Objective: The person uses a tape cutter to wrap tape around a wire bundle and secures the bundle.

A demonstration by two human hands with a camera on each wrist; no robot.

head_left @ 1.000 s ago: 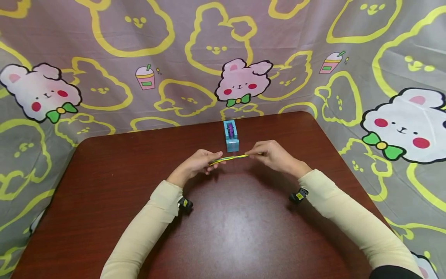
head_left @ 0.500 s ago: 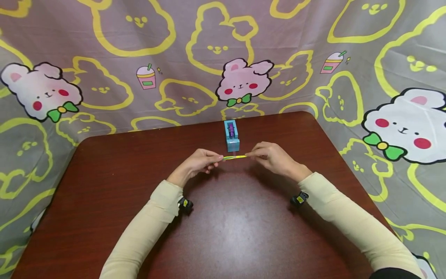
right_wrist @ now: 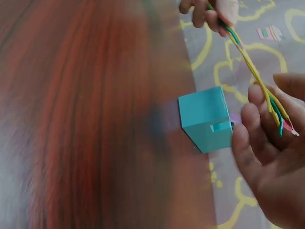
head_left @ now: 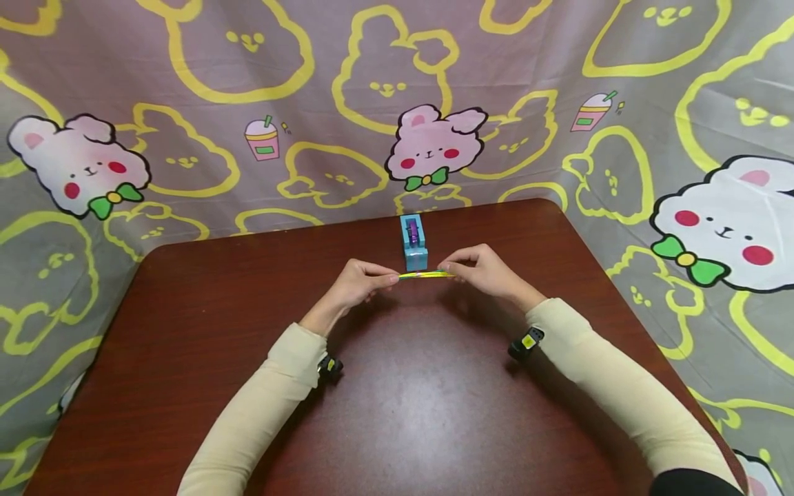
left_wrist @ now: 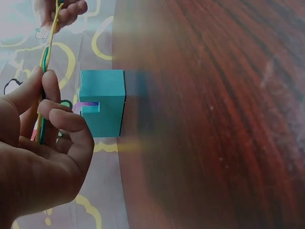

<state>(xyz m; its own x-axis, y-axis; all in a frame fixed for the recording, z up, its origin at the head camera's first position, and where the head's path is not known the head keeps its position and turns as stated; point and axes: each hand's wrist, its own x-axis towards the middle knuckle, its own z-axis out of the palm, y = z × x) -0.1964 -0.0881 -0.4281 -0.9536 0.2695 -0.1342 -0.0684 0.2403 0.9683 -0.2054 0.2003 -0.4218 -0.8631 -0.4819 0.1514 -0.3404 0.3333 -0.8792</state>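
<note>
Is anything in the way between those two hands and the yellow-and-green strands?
Nothing visible is: the left hand pinches the strands, whose other end lies at the right hand. The blue tape dispenser stands beyond the strands, not in between.

The wires are yellow and green. The tape dispenser is blue and purple. The grey cloth has yellow-lined bunnies.

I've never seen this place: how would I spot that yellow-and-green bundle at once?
Find the reddish-brown table, then the blue tape dispenser near its far edge. Just below that in the head view, the bundle spans the gap between the left hand and the right hand. Unlike the boxy dispenser, it is slim: yellow and green strands running lengthwise together.
</note>
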